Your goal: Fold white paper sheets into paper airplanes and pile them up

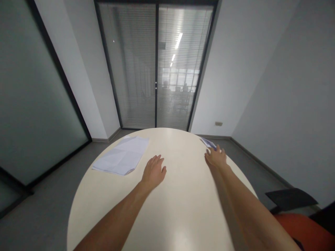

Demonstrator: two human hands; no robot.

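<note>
My left hand (154, 173) is low over the middle of the round table (180, 195), palm down. Its fingers are stretched out, the thumb stands apart, and nothing is in it. Left of it lies a stack of creased white paper sheets (121, 155). Close to the table's far right edge, my right hand (216, 157) has its fingers spread at the near end of a folded paper (208, 142) with a bluish edge. The fingers cover that end, so whether they touch or only hover over it is hard to see.
An orange chair seat (303, 228) with a black armrest (291, 199) stands beside the table at the lower right. Beyond the table are glass doors with blinds (138, 69). A frosted glass panel (34, 94) is on the left, and a wall socket (218, 123) is on the right.
</note>
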